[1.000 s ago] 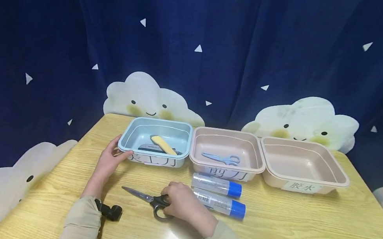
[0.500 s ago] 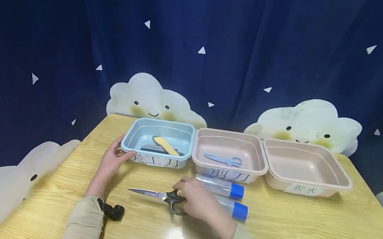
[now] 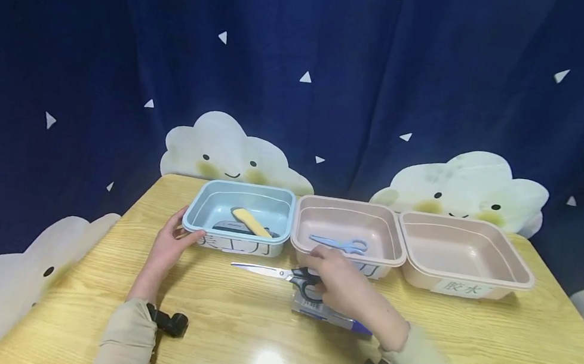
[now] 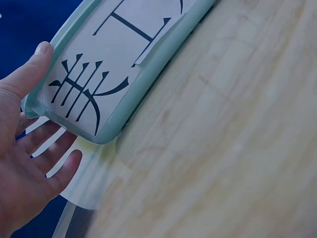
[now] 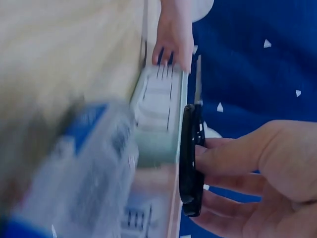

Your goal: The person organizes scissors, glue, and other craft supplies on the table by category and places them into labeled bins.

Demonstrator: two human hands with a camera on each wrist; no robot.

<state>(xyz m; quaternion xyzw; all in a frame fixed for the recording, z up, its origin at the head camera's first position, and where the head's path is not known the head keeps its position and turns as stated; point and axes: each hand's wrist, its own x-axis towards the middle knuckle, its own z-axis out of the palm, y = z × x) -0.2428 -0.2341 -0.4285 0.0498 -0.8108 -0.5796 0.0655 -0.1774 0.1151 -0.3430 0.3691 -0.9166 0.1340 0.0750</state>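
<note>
My right hand [image 3: 342, 281] pinches a pair of black-handled scissors [image 3: 265, 271] by the handles, in front of the middle pink bin [image 3: 402, 259]. Their blades point left. In the right wrist view, thumb and fingers close on the black handle [image 5: 190, 158]. My left hand [image 3: 168, 246] holds the near left corner of the light blue bin [image 3: 285, 238], thumb on the front rim and fingers round the side. A yellow utility knife [image 3: 249, 222] and a grey one [image 3: 227, 226] lie inside that bin. Small blue scissors [image 3: 339, 244] lie in the middle bin.
Below my right hand lies a clear tube with a blue cap [image 3: 328, 314], partly covered; a second tube is hidden behind the hand. Another pink bin [image 3: 521, 280] stands at the right. All three bins carry front labels and stand along the back of the wooden table [image 3: 221, 330].
My right hand has lifted the black scissors and carried them right and back toward the middle bin, now overlapping the tubes. My left hand has stayed at the blue bin.
</note>
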